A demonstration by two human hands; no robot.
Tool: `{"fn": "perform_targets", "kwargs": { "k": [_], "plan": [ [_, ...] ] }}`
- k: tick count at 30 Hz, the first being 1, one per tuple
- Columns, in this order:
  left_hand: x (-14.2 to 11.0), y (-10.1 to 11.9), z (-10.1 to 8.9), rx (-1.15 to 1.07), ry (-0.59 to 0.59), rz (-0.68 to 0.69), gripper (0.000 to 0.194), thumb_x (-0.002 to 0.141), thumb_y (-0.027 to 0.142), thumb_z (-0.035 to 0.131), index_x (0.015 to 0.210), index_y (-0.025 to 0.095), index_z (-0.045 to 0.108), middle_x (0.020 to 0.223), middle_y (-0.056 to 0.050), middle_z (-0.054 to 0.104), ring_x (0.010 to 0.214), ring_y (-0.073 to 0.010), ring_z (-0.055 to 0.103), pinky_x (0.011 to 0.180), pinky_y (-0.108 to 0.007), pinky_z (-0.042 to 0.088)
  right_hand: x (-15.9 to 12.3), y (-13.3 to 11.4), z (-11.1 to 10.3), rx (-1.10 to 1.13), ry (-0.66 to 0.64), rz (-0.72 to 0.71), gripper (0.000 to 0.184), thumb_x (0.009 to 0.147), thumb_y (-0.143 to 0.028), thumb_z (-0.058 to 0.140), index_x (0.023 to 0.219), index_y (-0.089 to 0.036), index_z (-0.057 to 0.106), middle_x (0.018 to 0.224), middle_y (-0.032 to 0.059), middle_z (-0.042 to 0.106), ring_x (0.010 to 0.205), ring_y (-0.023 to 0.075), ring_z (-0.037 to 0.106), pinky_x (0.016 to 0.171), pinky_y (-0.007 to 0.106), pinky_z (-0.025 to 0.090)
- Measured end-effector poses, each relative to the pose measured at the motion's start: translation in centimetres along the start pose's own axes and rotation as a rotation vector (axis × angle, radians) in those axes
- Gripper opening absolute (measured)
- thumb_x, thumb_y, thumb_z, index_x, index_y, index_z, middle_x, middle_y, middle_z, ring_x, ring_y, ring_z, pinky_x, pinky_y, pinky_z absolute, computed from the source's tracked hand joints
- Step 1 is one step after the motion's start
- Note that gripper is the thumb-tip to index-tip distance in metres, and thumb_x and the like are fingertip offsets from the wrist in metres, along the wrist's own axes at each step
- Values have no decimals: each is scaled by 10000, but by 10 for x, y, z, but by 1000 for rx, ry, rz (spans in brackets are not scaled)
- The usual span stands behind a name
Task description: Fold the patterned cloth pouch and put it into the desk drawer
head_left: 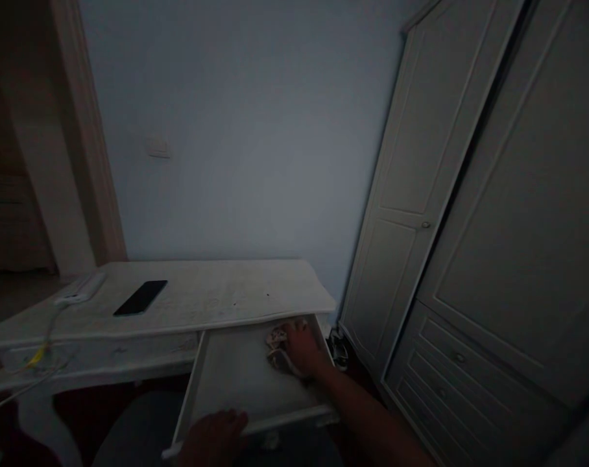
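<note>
A white drawer (226,376) is pulled out from under the white desk (216,285). Inside it, at the right side, my right hand (301,350) presses a crumpled patterned cloth (278,357) against the drawer bottom, fingers closed over it. My left hand (216,433) is at the drawer's front edge, left of its middle, with the fingers curled over the rim. Dim light hides the finer detail of both hands.
A dark phone (141,298) and a white power strip (82,287) with a cable lie on the desk's left part. A wardrobe (396,240) stands close on the right, with shoes (338,349) on the floor beside it. A light switch (157,147) is on the wall.
</note>
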State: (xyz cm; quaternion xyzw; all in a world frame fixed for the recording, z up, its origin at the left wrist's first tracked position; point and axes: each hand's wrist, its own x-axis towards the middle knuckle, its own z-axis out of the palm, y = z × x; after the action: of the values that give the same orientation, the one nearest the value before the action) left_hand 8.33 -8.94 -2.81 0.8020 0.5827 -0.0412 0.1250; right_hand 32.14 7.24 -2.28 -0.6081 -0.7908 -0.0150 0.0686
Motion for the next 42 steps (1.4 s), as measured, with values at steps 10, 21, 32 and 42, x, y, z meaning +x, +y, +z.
{"fn": "perform_targets", "kwargs": {
  "k": [10, 21, 32, 42],
  "plan": [
    [-6, 6, -13, 46, 0, 17, 435, 947, 194, 486, 1318, 267, 701, 1403, -108, 711, 1240, -311, 690, 1030, -451, 527, 31, -164, 24, 119, -68, -569, 670, 818, -467, 794, 1425, -293, 568, 1393, 129, 646, 1244, 373, 618, 980, 572, 529],
    [-5, 0, 2, 29, 47, 33, 414, 1038, 265, 486, 1415, 308, 651, 1421, -85, 703, 1284, -284, 667, 1092, -427, 493, -10, 7, -18, 132, -423, -706, 456, 744, -83, 756, 1098, -365, 812, 1279, -18, 695, 1156, 240, 662, 921, 317, 520],
    [-5, -3, 6, 50, 49, 28, 400, 1034, 247, 475, 1387, 294, 655, 1375, -95, 716, 1247, -285, 679, 1060, -435, 505, 27, -55, -4, 111, -130, -388, 551, 876, -190, 623, 1414, -311, 625, 1401, 142, 578, 1312, 370, 544, 994, 559, 518],
    [-6, -2, 7, -42, 147, 55, 402, 968, 240, 503, 1319, 285, 694, 1363, -95, 730, 1235, -308, 670, 1051, -436, 503, 32, -153, 15, 129, -286, -773, 541, 823, -615, 745, 1289, -340, 739, 1338, 100, 675, 1171, 379, 670, 906, 541, 590]
  ]
}}
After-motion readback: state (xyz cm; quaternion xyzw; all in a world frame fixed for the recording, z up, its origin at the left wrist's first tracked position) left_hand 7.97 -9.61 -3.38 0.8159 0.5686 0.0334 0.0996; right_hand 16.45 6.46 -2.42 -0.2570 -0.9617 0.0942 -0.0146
